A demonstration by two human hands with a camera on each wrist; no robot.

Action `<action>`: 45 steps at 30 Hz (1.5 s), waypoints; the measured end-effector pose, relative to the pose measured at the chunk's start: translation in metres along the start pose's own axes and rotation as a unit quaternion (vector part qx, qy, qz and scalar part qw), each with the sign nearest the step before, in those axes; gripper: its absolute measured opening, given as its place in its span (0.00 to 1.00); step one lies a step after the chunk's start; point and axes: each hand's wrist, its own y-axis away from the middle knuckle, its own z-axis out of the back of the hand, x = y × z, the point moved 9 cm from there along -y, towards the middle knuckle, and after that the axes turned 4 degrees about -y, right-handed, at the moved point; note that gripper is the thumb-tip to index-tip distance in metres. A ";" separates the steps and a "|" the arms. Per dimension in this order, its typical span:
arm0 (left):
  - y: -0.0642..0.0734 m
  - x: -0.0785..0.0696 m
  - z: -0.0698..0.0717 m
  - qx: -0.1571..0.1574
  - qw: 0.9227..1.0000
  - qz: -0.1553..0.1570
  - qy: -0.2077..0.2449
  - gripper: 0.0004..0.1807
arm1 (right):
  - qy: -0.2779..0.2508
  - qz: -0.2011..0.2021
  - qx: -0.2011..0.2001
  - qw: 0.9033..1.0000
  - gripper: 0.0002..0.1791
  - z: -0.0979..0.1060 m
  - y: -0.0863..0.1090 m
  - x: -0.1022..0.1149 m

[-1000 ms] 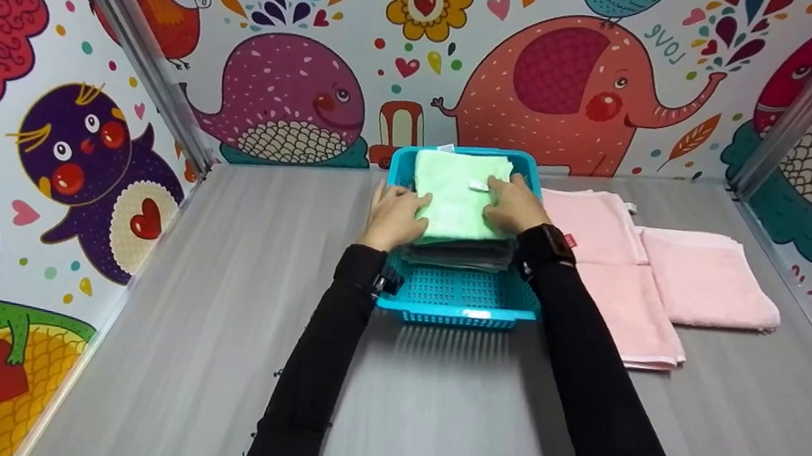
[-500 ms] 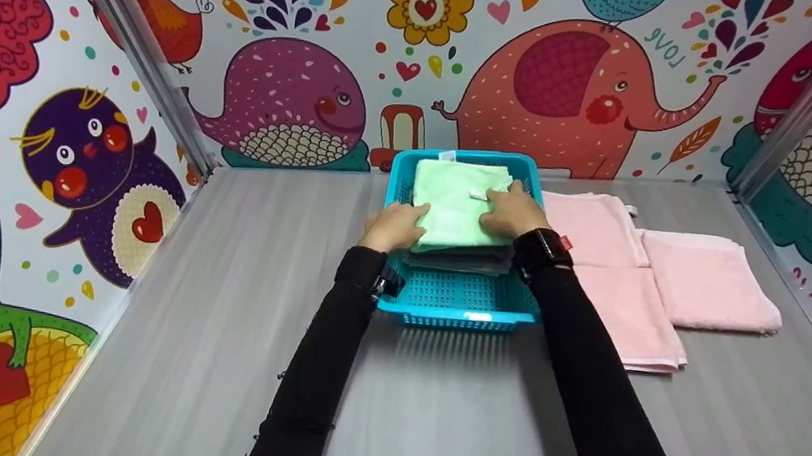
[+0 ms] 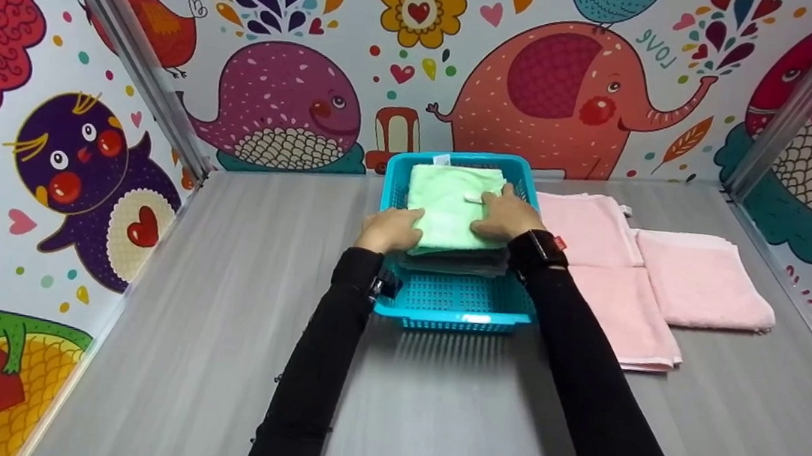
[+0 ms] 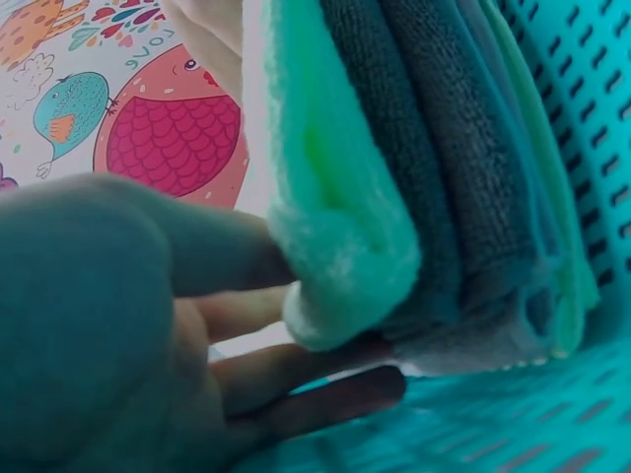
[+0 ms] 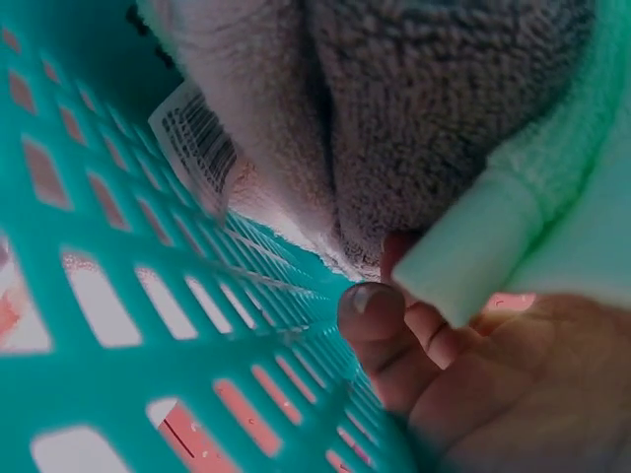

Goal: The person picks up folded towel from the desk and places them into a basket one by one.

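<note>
A folded light green towel (image 3: 446, 202) tops a stack in the blue plastic basket (image 3: 453, 314), above folded grey towels (image 3: 451, 261). At the green towel's left edge, my left hand (image 3: 387, 230) pinches it, thumb on top; the left wrist view shows the fingers reaching under its rolled fold (image 4: 340, 246). On the opposite side my right hand (image 3: 505, 214) grips the right edge beside a small white tag. In the right wrist view, fingertips (image 5: 373, 305) lie by that tag (image 5: 478, 246), between the stack and the basket's slotted wall (image 5: 128, 305).
Folded pink towels (image 3: 624, 308) lie on the grey table (image 3: 240, 301) right of the basket, with another pink towel (image 3: 702, 282) farther right. A barcode label (image 5: 192, 143) hangs from a towel inside the basket. Cartoon-printed panels (image 3: 283, 102) enclose the table's back and sides.
The green towel and both hands have come slightly down and nearer within the basket. The left fingers, earlier seen outside along the basket's left rim, are now tucked out of sight beside the stack.
</note>
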 end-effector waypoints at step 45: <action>0.043 0.047 -0.018 -0.089 0.964 -0.012 0.249 0.37 | -0.063 0.000 0.003 0.998 0.45 0.022 0.012 0.000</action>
